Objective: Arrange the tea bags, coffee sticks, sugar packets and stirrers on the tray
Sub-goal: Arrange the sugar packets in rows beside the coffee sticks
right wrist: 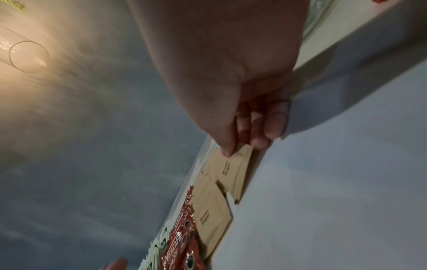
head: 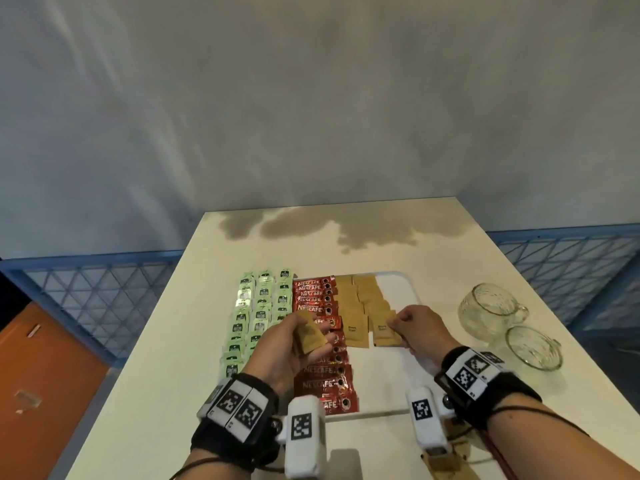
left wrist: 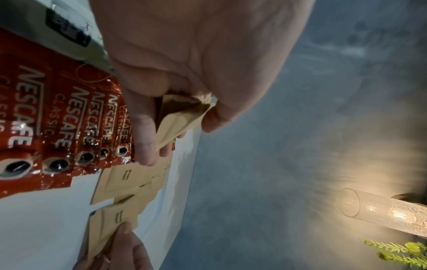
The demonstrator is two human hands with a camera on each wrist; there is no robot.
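A white tray (head: 398, 284) carries three columns of green tea bags (head: 258, 313), a column of red coffee sticks (head: 322, 341) and two columns of brown sugar packets (head: 360, 306). My left hand (head: 294, 344) hovers above the coffee sticks and grips a small stack of brown sugar packets (head: 310, 336) (left wrist: 180, 117). My right hand (head: 415, 329) pinches the front packet (head: 386, 332) (right wrist: 231, 168) of the right sugar column, which lies on the tray. No stirrers are visible.
Two clear glass cups (head: 485, 311) (head: 533, 348) stand on the cream table (head: 166, 358) to the right of the tray. The table's far end butts a grey wall. A blue mesh railing (head: 90, 296) runs on both sides. A glass lamp (left wrist: 388, 215) glows on the wall.
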